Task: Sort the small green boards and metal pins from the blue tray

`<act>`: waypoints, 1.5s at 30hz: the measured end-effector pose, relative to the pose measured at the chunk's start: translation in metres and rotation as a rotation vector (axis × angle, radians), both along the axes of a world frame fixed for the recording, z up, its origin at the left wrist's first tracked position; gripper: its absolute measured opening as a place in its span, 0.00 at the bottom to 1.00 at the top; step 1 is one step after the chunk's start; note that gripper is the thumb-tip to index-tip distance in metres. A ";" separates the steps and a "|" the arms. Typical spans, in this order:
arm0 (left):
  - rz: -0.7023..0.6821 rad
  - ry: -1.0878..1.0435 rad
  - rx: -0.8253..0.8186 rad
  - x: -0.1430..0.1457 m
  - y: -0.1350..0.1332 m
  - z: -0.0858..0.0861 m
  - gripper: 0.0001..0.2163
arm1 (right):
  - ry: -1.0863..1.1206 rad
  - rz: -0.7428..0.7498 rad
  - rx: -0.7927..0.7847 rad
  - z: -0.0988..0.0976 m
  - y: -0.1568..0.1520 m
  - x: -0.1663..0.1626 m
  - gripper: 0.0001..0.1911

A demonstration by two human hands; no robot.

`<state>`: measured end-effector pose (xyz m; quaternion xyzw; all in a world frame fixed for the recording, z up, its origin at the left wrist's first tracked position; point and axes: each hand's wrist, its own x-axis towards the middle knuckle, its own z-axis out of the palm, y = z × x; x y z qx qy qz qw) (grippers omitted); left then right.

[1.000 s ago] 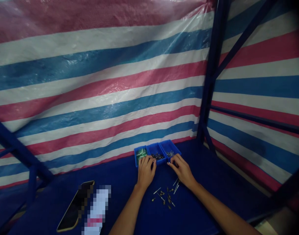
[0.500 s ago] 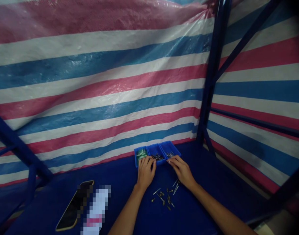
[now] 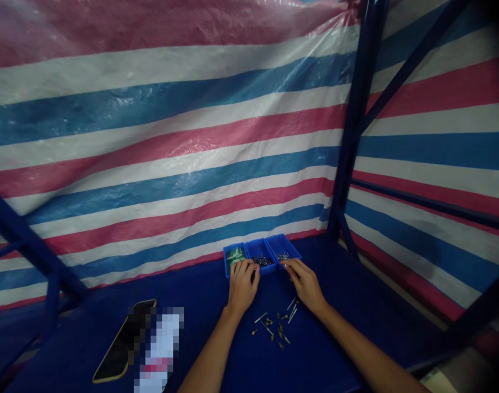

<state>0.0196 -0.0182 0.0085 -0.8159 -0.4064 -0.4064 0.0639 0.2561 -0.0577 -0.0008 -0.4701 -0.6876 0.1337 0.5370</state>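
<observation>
We had our left hand (image 3: 242, 284) curled at the front of the left bin (image 3: 227, 267) and middle bin (image 3: 257, 247) and our right hand (image 3: 308, 285) at the near edge of the right bin (image 3: 280, 243), could not tell whether either grip had closed on anything, and saw small parts (image 3: 281, 329) scattered on the blue table (image 3: 200, 311).

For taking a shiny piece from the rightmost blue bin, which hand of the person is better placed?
Probably the right hand: its fingertips are at the near edge of the rightmost blue bin, close to the shiny pieces. The left hand is farther away, by the leftmost bin.
</observation>
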 end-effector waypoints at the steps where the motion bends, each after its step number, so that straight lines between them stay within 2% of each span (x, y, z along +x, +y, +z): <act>1: 0.001 0.000 0.001 0.000 0.000 0.000 0.08 | -0.008 -0.001 0.012 0.001 0.000 0.000 0.18; 7: 0.003 -0.005 0.010 0.001 0.000 0.000 0.09 | -0.039 0.007 0.060 0.002 0.001 -0.002 0.17; 20: 0.001 -0.001 0.004 0.000 0.000 0.000 0.09 | -0.058 -0.040 0.033 0.000 0.002 -0.002 0.14; 29: 0.003 -0.002 0.008 0.001 0.000 -0.001 0.08 | -0.071 -0.084 0.022 0.000 0.002 -0.002 0.18; 39: 0.000 0.005 -0.006 0.000 0.000 0.001 0.08 | -0.026 0.071 -0.063 0.000 0.000 -0.002 0.17; 45: -0.001 0.000 0.000 0.000 0.000 0.000 0.08 | -0.034 -0.018 -0.042 0.004 -0.002 -0.004 0.17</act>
